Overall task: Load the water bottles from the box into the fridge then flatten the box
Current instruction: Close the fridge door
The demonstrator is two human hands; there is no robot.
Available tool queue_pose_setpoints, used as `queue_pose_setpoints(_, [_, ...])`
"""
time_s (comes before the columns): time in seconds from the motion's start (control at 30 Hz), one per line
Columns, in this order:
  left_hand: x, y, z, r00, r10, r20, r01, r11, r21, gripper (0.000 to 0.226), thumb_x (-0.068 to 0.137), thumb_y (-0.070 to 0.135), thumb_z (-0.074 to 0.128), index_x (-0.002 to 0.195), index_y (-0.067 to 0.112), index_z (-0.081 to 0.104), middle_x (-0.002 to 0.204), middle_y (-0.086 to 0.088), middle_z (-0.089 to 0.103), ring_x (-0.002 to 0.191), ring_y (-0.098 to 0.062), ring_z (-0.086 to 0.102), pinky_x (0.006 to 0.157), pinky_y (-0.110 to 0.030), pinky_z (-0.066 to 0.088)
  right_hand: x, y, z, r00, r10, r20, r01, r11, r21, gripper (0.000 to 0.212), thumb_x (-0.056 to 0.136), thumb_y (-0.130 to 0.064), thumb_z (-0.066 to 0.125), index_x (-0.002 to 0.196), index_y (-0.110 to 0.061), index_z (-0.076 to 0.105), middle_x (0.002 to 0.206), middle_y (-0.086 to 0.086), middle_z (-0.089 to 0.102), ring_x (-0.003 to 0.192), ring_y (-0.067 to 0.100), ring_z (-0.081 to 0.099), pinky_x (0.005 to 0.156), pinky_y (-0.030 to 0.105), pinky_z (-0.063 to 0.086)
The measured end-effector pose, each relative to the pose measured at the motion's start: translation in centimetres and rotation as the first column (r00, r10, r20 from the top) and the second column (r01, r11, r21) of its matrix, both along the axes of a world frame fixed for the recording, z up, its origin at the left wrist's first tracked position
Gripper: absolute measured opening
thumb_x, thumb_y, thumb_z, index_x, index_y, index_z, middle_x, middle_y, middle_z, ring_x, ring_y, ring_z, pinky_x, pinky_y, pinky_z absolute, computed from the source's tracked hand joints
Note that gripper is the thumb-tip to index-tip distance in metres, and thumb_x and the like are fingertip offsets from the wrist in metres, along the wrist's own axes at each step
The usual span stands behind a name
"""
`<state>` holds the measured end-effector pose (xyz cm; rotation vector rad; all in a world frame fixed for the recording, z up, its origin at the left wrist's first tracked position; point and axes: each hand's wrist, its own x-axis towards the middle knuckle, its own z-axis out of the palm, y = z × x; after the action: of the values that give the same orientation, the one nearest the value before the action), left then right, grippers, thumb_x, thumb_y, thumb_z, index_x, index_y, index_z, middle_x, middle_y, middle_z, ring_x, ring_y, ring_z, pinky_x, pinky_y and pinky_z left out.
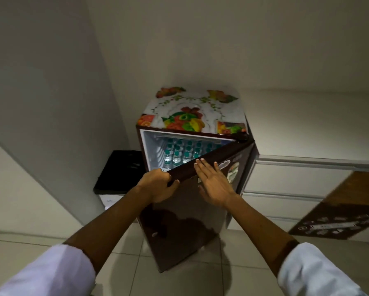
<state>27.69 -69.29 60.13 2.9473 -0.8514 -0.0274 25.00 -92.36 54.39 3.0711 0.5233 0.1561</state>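
Observation:
A small dark maroon fridge (149, 146) with a fruit-print cover on top stands in the corner. Its door (185, 221) is partly open, hinged on the right. Through the gap I see several water bottles (177, 154) with teal caps standing in rows inside. My left hand (160, 185) grips the door's free top corner. My right hand (213, 182) lies flat on the door's front, fingers spread. The box is not in view.
A black bin-like object (119, 171) sits left of the fridge against a white wall. White drawers (296, 180) stand to the right, with a brown patterned panel (345, 208) in front of them. The floor is light tile.

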Motion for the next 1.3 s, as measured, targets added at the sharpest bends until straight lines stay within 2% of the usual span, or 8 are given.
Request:
queue_pose_setpoints(0.1, [4.3,1.6,-0.9,0.996,0.064,-0.054,-0.069,0.993,-0.098,0.043,0.094,0.047,0.041,0.089,0.011,0.064,0.079,-0.005,0.06,0.074,-0.025,0.063,0.068,-0.031,0.051,4.1,1.1,-0.6,0.999,0.038,0.035,-0.04,0.998,0.042,0.083,0.083,-0.036,0.052,0.154,-0.005,0.021,0.162,0.011,0.019,0.151,0.026,0.012,0.121,0.051,0.012])
queue_pose_setpoints(0.2, [8.9,2.4,-1.8,0.982,0.155,-0.109,-0.169,0.977,-0.128,0.059,0.087,0.051,0.032,0.124,0.014,0.058,0.125,-0.011,0.06,0.108,-0.032,0.06,0.09,-0.039,0.05,7.4,1.8,-1.5,0.996,0.048,0.075,-0.053,0.996,0.066,0.082,0.082,-0.04,0.051,0.151,-0.003,0.029,0.159,0.015,0.025,0.148,0.029,0.02,0.119,0.05,0.02])
queue_pose_setpoints(0.27, [11.8,2.5,-2.3,0.969,0.189,-0.156,-0.198,0.979,-0.043,0.074,0.086,0.051,0.023,0.145,0.01,0.04,0.152,-0.013,0.037,0.139,-0.032,0.036,0.112,-0.046,0.031,9.4,2.1,-2.1,0.995,0.033,0.09,-0.042,0.994,0.097,0.084,0.084,-0.043,0.052,0.153,-0.005,0.025,0.161,0.014,0.02,0.15,0.028,0.016,0.121,0.048,0.017])
queue_pose_setpoints(0.33, [14.7,2.1,-2.5,0.963,0.211,-0.166,-0.215,0.976,-0.007,0.071,0.093,0.048,0.023,0.151,0.008,0.026,0.16,-0.011,0.018,0.149,-0.026,0.013,0.12,-0.049,0.011,11.3,2.4,-2.1,0.995,0.015,0.103,-0.027,0.993,0.113,0.085,0.085,-0.044,0.051,0.154,-0.006,0.021,0.162,0.014,0.016,0.15,0.027,0.012,0.122,0.044,0.011])
queue_pose_setpoints(0.53, [21.6,0.4,-2.8,0.941,0.244,-0.235,-0.248,0.969,0.012,0.065,0.102,0.038,0.028,0.154,0.007,0.005,0.162,-0.009,-0.008,0.149,-0.02,-0.013,0.121,-0.043,-0.006,15.9,2.5,-2.4,0.99,-0.041,0.133,0.013,0.98,0.199,0.089,0.076,-0.044,0.058,0.15,-0.002,0.031,0.159,0.018,0.025,0.148,0.029,0.023,0.121,0.046,0.018])
queue_pose_setpoints(0.73, [23.0,1.0,-3.3,0.959,0.183,-0.216,-0.197,0.979,-0.049,0.084,0.084,0.049,0.016,0.154,0.004,0.007,0.162,-0.011,-0.003,0.149,-0.022,-0.011,0.12,-0.048,-0.004,16.4,3.1,-3.3,0.985,-0.062,0.163,0.021,0.97,0.244,0.098,0.074,-0.051,0.061,0.152,-0.003,0.026,0.161,0.016,0.017,0.15,0.029,0.014,0.121,0.047,0.016])
queue_pose_setpoints(1.0, [22.9,0.8,-3.8,0.964,0.195,-0.182,-0.204,0.979,-0.027,0.085,0.084,0.051,0.017,0.153,0.003,0.005,0.162,-0.012,-0.005,0.149,-0.021,-0.011,0.12,-0.046,-0.005,16.1,3.3,-3.0,0.986,-0.088,0.138,0.056,0.974,0.221,0.099,0.076,-0.058,0.052,0.154,-0.004,0.022,0.162,0.015,0.013,0.151,0.027,0.01,0.122,0.044,0.009])
queue_pose_setpoints(1.3, [22.2,1.5,-3.7,0.981,0.15,-0.126,-0.148,0.989,0.022,0.075,0.101,0.049,0.03,0.154,0.003,0.003,0.162,-0.015,-0.004,0.15,-0.028,-0.007,0.12,-0.046,-0.001,16.0,4.1,-1.6,0.989,-0.137,0.056,0.128,0.982,0.141,0.102,0.077,-0.065,0.049,0.154,-0.004,0.02,0.162,0.016,0.014,0.15,0.028,0.011,0.123,0.045,0.005])
